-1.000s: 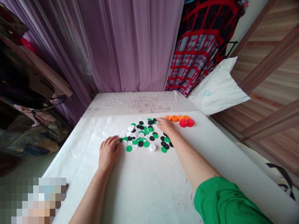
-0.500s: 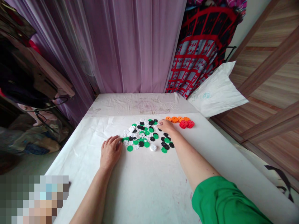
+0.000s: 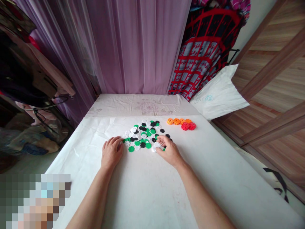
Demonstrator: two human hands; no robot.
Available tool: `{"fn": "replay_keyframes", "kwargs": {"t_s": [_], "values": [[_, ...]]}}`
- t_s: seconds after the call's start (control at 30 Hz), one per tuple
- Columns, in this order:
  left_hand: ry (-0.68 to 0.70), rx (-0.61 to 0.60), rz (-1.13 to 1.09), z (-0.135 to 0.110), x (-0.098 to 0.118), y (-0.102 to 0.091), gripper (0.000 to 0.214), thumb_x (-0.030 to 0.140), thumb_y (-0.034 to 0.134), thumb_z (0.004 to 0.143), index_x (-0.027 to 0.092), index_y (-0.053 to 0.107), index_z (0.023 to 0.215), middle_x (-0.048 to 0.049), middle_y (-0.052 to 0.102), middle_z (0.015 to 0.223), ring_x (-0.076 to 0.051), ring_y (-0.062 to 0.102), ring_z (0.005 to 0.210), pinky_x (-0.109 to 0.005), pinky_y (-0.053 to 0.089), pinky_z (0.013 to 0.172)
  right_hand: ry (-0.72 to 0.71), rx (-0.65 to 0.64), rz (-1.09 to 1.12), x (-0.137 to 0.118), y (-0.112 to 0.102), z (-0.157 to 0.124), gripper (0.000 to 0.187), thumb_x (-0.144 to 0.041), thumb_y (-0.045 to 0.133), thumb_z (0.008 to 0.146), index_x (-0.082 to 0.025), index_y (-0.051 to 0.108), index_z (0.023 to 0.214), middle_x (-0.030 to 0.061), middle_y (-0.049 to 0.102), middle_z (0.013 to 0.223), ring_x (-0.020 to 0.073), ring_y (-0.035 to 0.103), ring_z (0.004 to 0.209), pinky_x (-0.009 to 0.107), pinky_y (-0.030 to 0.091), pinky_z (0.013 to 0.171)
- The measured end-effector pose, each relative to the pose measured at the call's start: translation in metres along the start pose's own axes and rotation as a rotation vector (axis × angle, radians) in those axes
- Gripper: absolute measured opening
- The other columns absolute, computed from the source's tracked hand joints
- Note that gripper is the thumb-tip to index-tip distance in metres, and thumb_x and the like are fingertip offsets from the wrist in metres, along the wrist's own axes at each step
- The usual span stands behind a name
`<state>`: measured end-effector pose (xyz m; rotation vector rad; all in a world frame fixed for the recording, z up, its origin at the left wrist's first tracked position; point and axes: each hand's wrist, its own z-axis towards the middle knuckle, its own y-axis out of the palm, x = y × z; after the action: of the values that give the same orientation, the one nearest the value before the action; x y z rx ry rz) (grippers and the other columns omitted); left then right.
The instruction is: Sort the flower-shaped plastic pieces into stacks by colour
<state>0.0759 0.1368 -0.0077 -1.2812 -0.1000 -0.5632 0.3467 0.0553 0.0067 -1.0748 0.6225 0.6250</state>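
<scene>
A spread of white, green and black notched plastic discs (image 3: 143,136) lies on the white-covered table (image 3: 143,187). At its left edge my left hand (image 3: 111,151) rests palm down with its fingers stretched out, fingertips touching the nearest discs. My right hand (image 3: 168,149) is at the near right side of the spread. Its thumb and fingers close round a white notched disc (image 3: 156,145), over a small white stack on the table. Some black and green discs are partly hidden behind this hand.
Small stacks of orange discs (image 3: 176,121) and red discs (image 3: 185,126) stand at the right, beyond my right hand. A white paper-like bag (image 3: 220,92) hangs by the table's far right edge. Purple curtains (image 3: 140,47) border the back, and clothes (image 3: 45,63) hang at the left.
My right hand has come back from the far right edge of the spread, toward me, to the white stack. The left hand has stayed at the left edge.
</scene>
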Motion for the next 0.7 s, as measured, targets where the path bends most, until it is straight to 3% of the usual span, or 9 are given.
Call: {"fn": "replay_keyframes", "kwargs": {"t_s": [0.17,0.47,0.7], "values": [[0.009,0.011,-0.015,-0.0007,-0.0006,0.0005,0.032,0.033,0.043,0.094,0.028,0.069,0.113,-0.0045,0.067,0.13,-0.026,0.054,0.127,-0.047,0.037,0.109,-0.049,-0.023,-0.107,-0.0048,0.0035,0.0001,0.041,-0.016,0.063,0.068,-0.025,0.061,0.109,0.0021,0.07,0.095,0.0204,0.066,0.093,0.035,0.054,0.086],[0.006,0.002,-0.021,0.0003,-0.0007,0.0003,0.033,0.033,0.043,0.094,0.026,0.069,0.113,-0.0051,0.066,0.131,-0.027,0.054,0.127,-0.048,0.038,0.108,-0.066,-0.034,-0.136,0.0012,0.0055,-0.0008,0.038,-0.015,0.062,0.069,-0.022,0.062,0.107,0.0032,0.07,0.093,0.0207,0.066,0.092,0.035,0.054,0.086],[-0.005,-0.005,-0.012,-0.0004,0.0014,-0.001,0.032,0.033,0.043,0.095,0.026,0.068,0.113,-0.0051,0.066,0.131,-0.026,0.053,0.128,-0.048,0.036,0.109,-0.081,-0.092,-0.254,-0.0028,0.0088,-0.0029,0.042,-0.017,0.066,0.07,-0.021,0.062,0.112,0.0078,0.069,0.108,0.024,0.064,0.101,0.038,0.051,0.091]]}}
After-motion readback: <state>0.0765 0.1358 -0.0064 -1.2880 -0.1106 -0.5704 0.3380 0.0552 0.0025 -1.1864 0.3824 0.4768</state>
